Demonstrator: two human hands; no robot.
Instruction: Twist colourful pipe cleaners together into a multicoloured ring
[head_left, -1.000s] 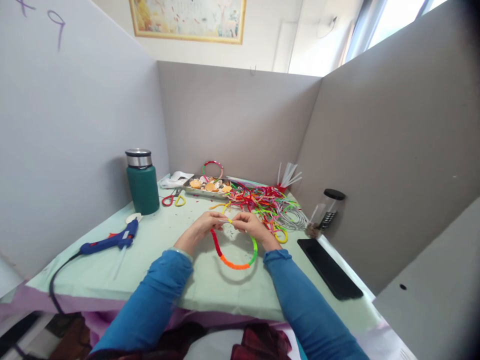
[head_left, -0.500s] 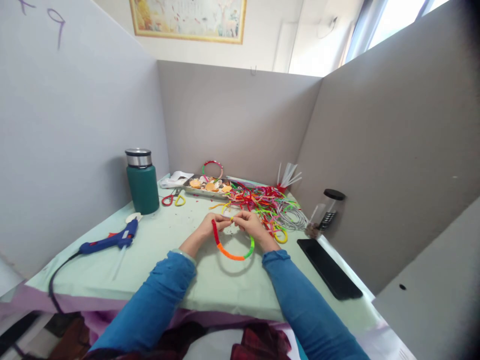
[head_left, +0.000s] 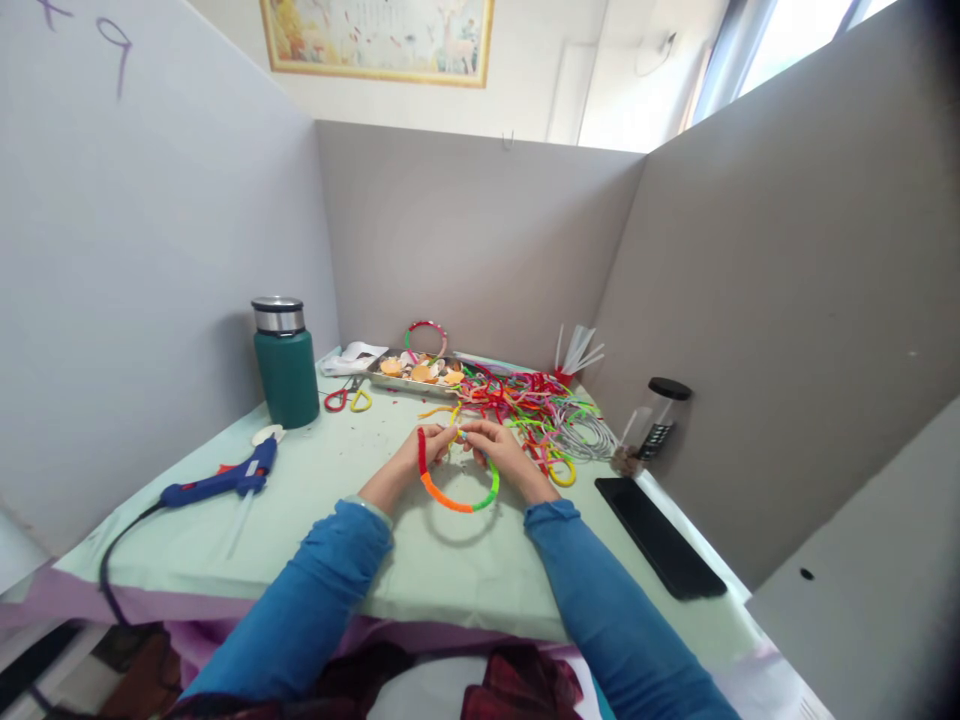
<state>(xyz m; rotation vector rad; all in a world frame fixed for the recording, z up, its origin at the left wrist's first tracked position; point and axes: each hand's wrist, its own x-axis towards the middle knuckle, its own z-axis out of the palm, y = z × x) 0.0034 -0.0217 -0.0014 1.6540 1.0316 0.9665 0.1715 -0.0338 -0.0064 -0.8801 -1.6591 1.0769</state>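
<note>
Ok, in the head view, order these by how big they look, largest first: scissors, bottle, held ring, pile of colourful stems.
1. Pile
2. Bottle
3. Held ring, judged by its whole outline
4. Scissors

The ring is nearer the camera than the scissors, so this is apparent size only.

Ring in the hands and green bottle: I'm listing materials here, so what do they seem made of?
Ring: probably fuzzy pipe-cleaner wrapping, given its soft, matte colour bands; its core is unclear. Bottle: likely metal, matte green below a shiny silvery collar.
</note>
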